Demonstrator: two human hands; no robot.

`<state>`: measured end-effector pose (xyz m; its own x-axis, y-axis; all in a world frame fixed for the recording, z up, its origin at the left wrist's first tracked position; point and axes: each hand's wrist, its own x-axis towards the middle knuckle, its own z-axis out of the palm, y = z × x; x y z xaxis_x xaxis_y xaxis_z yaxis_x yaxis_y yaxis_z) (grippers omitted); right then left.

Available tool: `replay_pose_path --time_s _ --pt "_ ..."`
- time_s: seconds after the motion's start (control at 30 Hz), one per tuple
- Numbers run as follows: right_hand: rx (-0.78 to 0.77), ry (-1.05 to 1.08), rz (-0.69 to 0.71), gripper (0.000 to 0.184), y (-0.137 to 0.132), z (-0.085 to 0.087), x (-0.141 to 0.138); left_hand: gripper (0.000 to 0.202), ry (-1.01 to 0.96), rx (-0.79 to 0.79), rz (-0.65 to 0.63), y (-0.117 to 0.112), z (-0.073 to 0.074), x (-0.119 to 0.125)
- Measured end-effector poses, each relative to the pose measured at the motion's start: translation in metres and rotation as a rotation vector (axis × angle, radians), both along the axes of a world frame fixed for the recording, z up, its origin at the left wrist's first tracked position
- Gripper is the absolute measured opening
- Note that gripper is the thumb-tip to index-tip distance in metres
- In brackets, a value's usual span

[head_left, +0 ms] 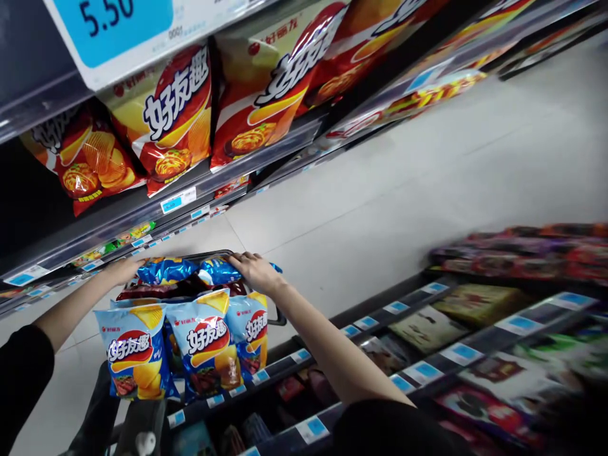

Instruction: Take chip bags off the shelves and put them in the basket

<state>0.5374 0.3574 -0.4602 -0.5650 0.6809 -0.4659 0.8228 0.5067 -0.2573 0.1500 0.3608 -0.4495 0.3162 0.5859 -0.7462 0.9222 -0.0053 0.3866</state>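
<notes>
Blue chip bags (206, 348) standing packed in black-rimmed cart (213, 254), more lying bags (164, 271) at far end between hands. Left hand (126, 271) right by those, fingers hidden, can't tell grip. Right hand (256, 272) bent over rim, can't tell if pinching bag. Slick film plus crowding could pop one out; nearby shelf (266, 156) might snag rim.
</notes>
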Motion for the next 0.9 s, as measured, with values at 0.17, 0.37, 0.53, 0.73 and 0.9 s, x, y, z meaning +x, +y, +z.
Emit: replay_pose_path --time_s 0.17,0.37,0.53,0.73,0.9 --pt "-0.063 0.066 0.006 0.065 0.002 -0.001 -0.018 0.069 0.044 -0.029 -0.044 -0.014 0.012 -0.024" --pt "-0.19 0.163 -0.033 0.062 0.013 0.002 -0.032 0.072 -0.043 -0.089 -0.007 -0.008 -0.002 -0.014" --pt "-0.306 0.188 -0.128 0.073 0.011 0.0 -0.037 0.082 -0.048 -0.113 0.022 -0.013 -0.009 -0.008" --pt "-0.478 0.208 -0.282 0.039 0.024 -0.013 -0.027 0.083 -0.021 -0.174 -0.012 -0.01 -0.012 -0.011" --pt "-0.474 0.215 -0.322 0.051 0.017 -0.024 -0.03 0.091 0.052 -0.193 -0.043 -0.026 -0.015 -0.006"
